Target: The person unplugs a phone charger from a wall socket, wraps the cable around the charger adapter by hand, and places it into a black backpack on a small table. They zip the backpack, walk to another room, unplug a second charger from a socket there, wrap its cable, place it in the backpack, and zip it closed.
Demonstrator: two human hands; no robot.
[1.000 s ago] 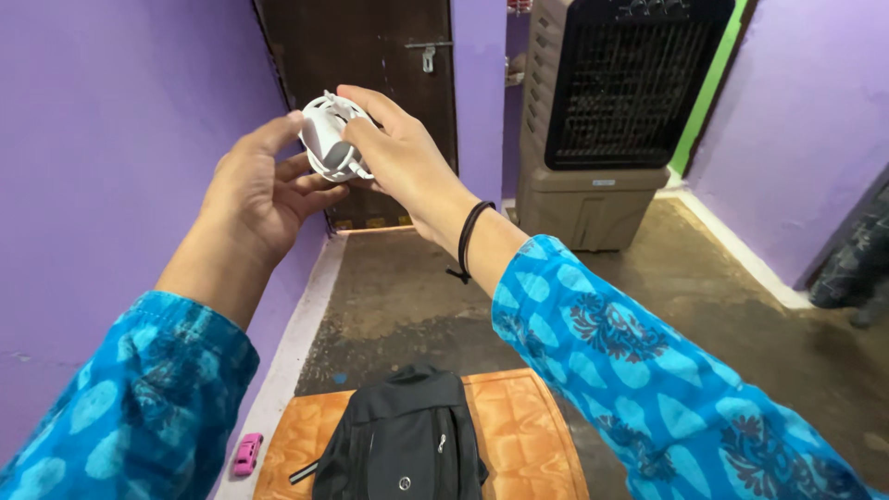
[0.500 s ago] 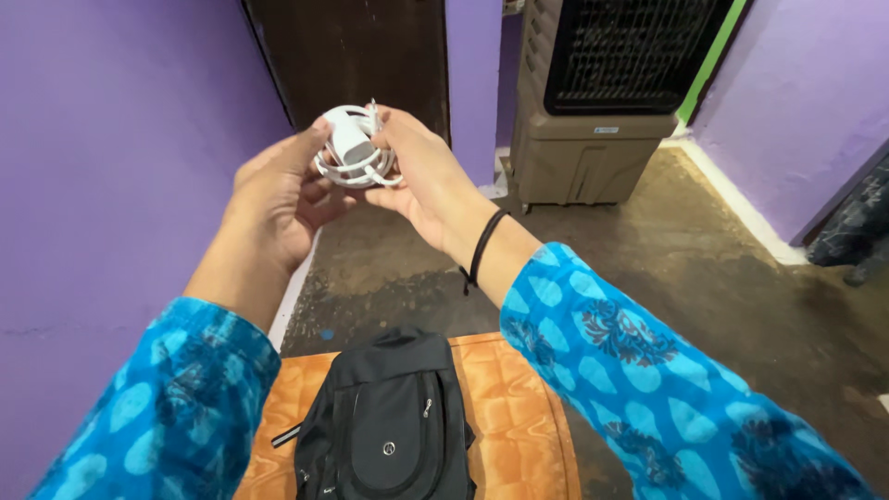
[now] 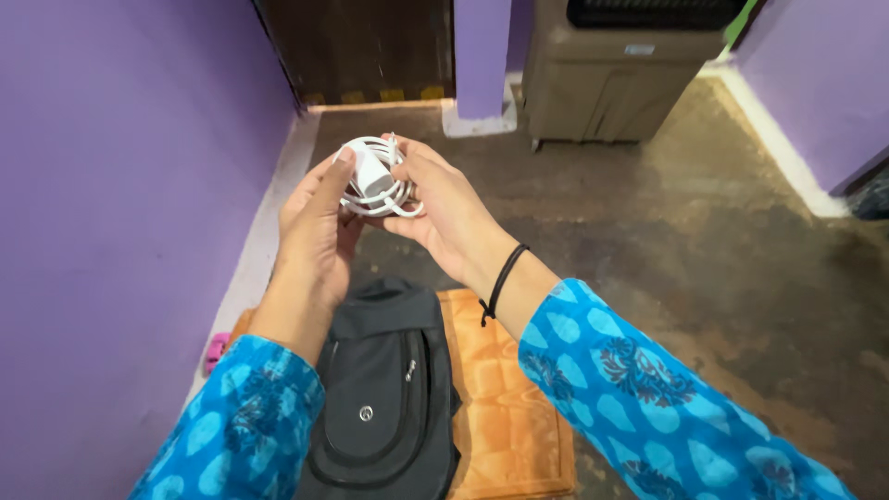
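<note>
Head view: I hold a white charger (image 3: pixel 373 173) with its cable coiled around it, up in front of me above the floor. My left hand (image 3: pixel 315 227) presses its thumb on the plug block, and my right hand (image 3: pixel 435 206) cups the coil from the other side, both grips closed on it. The block's long axis runs away from me, its tip pointing up toward the far wall. Below lies a black backpack (image 3: pixel 389 398) on an orange cushion (image 3: pixel 505 407).
</note>
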